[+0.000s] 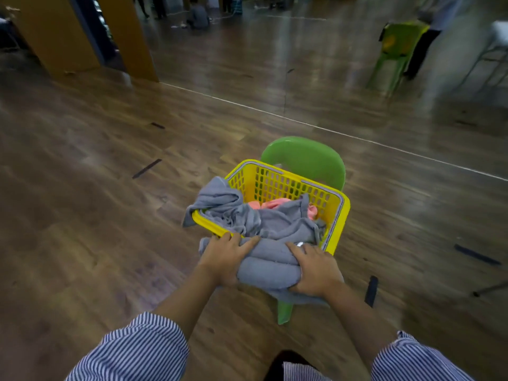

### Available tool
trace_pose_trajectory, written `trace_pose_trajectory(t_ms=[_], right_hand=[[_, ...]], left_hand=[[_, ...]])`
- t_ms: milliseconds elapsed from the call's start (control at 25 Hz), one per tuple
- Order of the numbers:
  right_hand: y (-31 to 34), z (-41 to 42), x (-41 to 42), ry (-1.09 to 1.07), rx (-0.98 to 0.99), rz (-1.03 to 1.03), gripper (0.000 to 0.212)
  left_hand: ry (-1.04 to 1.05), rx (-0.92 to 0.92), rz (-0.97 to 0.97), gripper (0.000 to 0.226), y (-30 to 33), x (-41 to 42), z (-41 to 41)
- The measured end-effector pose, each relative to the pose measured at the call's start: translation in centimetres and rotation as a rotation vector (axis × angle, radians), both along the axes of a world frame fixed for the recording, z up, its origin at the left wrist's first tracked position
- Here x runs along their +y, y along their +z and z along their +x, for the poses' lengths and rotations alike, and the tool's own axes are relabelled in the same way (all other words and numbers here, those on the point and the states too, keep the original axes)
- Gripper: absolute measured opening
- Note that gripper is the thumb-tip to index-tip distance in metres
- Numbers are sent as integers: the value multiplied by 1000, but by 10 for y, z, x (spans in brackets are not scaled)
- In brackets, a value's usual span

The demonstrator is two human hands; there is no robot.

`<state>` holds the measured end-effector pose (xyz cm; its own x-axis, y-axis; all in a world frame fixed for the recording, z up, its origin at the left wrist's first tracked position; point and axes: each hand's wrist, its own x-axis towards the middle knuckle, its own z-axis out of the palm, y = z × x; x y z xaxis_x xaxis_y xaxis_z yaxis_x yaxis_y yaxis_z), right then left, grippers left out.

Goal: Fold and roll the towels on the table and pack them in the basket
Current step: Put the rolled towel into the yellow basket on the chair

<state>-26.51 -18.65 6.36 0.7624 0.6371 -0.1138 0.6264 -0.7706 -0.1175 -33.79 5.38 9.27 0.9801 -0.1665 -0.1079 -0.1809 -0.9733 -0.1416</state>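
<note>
Both hands, left hand [224, 258] and right hand [316, 269], are gripping a grey towel [268, 264]. It is hanging over the yellow basket [339, 215] (sitting on a green chair [308, 158]).

Your way into the basket [336, 215] is blocked by grey towels [264, 221] heaped over its near rim. The far half stays open. Bare floor [96, 215] lies all around the chair [310, 158].

Left hand [224, 258] and right hand [316, 269] grip a grey towel [268, 266] at the yellow basket [339, 215], lower centre, on a green chair [305, 158].
</note>
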Motion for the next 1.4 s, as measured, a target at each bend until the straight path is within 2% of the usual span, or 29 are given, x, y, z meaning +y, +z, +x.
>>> trace_pose_trajectory(t_ms=[240,400,720,1000,1120,1240,1400], right_hand=[[-10,85,19,-45,-35,2,98],[-15,138,37,-130,39,-23,92],[-33,181,52,-216,118,-108,93],[-19,250,74,-359,0,-134,105],[-18,283,89,-417,-16,-140,101],[-40,308,100,-446,-8,-140,90],[-102,318,108,-429,37,-132,97]], left_hand=[[-1,63,-41,117,-17,22,94],[1,75,-2,114,-20,38,153],[-81,125,-2,107,-48,54,210],[-213,10,-43,108,-49,79,312],[-253,-26,-68,111,-55,90,359],[-262,0,-70,111,-82,99,393],[-285,75,-128,103,-145,111,408]])
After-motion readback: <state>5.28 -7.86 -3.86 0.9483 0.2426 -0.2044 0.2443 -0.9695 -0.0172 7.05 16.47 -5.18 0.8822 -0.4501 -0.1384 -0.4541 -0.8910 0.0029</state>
